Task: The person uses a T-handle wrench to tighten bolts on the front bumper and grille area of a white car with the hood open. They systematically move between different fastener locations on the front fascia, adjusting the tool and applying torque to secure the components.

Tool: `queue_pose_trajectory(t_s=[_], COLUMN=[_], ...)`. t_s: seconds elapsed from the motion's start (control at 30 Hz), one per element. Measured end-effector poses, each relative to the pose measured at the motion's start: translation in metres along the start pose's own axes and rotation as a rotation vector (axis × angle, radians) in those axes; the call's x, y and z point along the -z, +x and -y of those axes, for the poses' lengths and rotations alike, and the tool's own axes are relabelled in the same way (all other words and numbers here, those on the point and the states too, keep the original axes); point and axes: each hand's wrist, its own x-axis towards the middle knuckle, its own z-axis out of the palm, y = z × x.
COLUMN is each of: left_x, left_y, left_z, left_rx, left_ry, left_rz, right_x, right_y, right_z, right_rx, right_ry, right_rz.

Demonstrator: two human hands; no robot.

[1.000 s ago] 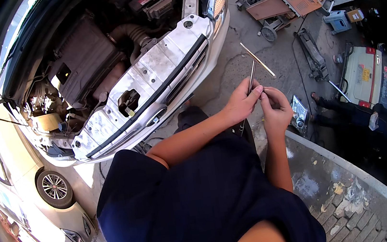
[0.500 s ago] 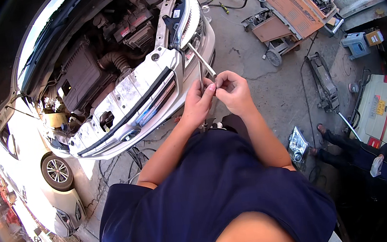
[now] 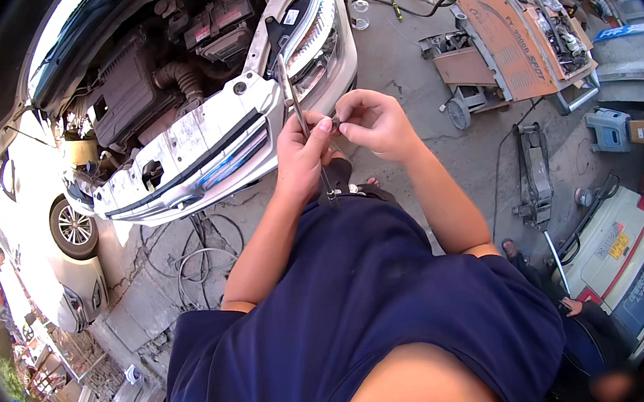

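My left hand (image 3: 301,151) is closed around a long, slim metal rod tool (image 3: 325,180), which crosses the palm and extends above and below the fingers. Its upper part overlaps the front of the white car (image 3: 175,183) from this view, with a pale strip alongside it. My right hand (image 3: 368,127) is closed in a pinch beside my left thumb, on a small dark piece too small to make out. The car's open engine bay and headlamp (image 3: 314,37) lie beyond both hands.
An orange wheeled machine (image 3: 512,45) stands upper right, above a floor jack (image 3: 532,175) and blue stool (image 3: 607,130). A co-worker (image 3: 587,329) is low beside another car (image 3: 611,262) at lower right. Coiled cables (image 3: 200,256) lie left of me; a second white car (image 3: 75,287) stands behind.
My view and body have turned toward the car. Both hands have moved left, and the rod now stands nearly upright along the left hand, overlapping the car's front corner.
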Motion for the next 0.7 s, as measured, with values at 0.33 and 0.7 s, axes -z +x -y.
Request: queue_pose_trajectory(t_s=[0.33, 0.7], left_x=[0.053, 0.077], left_y=[0.107, 0.051], left_z=[-0.039, -0.019], left_rx=[-0.27, -0.439], left_ry=[-0.21, -0.249], left_rz=[-0.308, -1.285], right_x=[0.108, 0.233], right_y=[0.184, 0.479], right_z=[0.048, 0.015], right_rx=[-0.085, 0.138], right_ry=[-0.563, -1.466], right_rz=[-0.123, 0.307])
